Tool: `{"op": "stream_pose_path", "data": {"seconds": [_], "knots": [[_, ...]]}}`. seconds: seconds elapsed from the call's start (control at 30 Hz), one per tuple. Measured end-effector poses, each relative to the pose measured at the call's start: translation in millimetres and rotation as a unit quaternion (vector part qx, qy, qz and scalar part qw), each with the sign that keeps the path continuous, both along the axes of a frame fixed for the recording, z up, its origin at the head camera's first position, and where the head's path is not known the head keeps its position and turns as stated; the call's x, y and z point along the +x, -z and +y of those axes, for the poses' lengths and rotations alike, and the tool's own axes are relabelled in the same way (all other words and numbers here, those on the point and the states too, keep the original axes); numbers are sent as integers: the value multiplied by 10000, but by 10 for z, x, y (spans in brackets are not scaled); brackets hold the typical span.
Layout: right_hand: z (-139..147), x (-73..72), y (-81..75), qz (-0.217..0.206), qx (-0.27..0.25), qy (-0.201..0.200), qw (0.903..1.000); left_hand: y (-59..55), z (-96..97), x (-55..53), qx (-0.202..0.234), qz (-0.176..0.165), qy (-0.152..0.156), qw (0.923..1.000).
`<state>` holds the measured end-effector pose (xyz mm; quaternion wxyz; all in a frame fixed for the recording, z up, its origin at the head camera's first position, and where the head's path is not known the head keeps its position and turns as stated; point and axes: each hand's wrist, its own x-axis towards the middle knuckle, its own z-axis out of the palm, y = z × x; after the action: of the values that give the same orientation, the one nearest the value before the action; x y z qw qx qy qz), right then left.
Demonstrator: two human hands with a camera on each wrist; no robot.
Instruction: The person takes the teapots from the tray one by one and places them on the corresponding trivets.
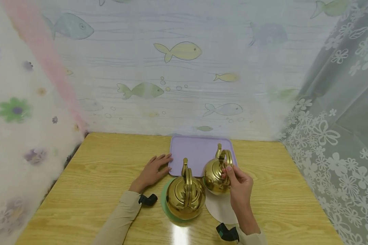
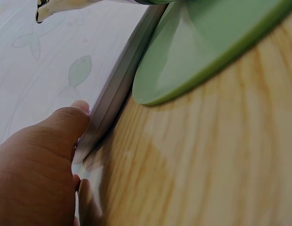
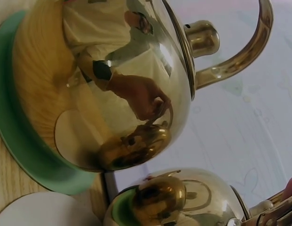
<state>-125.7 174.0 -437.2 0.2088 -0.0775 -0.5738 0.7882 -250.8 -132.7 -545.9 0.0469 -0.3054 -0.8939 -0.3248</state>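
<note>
My right hand point(image 1: 241, 189) grips the arched handle of a shiny gold kettle point(image 1: 211, 182), its thumb and fingers round the handle. The kettle overlaps the far part of a white round mat point(image 1: 221, 209) and the tray's near right corner; whether it touches either I cannot tell. A second, larger-looking gold kettle point(image 3: 113, 61) stands upright on a green round mat point(image 1: 164, 200). My left hand point(image 1: 153, 172) rests at the left edge of a purple tray point(image 1: 193, 149), fingers stretched out; its thumb point(image 2: 70, 123) touches the rim in the left wrist view.
Everything stands on a wood-grain table point(image 1: 116, 156). A curtain with fish prints point(image 1: 178, 71) hangs behind its far edge, and flowered sheets point(image 1: 349, 160) flank both sides. The two kettles stand close together.
</note>
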Motion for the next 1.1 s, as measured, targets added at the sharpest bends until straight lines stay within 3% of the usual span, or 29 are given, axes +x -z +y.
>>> {"op": "stream_pose_path", "data": {"seconds": [0.8,1.1], "knots": [[8,204,-20,-67,141,70,9999,11,-3,-14,-35,-65,-10,10000],[9,311,-23,-116,-129,98,9998,17,-2,-27,-52,-81,-8,10000]]}}
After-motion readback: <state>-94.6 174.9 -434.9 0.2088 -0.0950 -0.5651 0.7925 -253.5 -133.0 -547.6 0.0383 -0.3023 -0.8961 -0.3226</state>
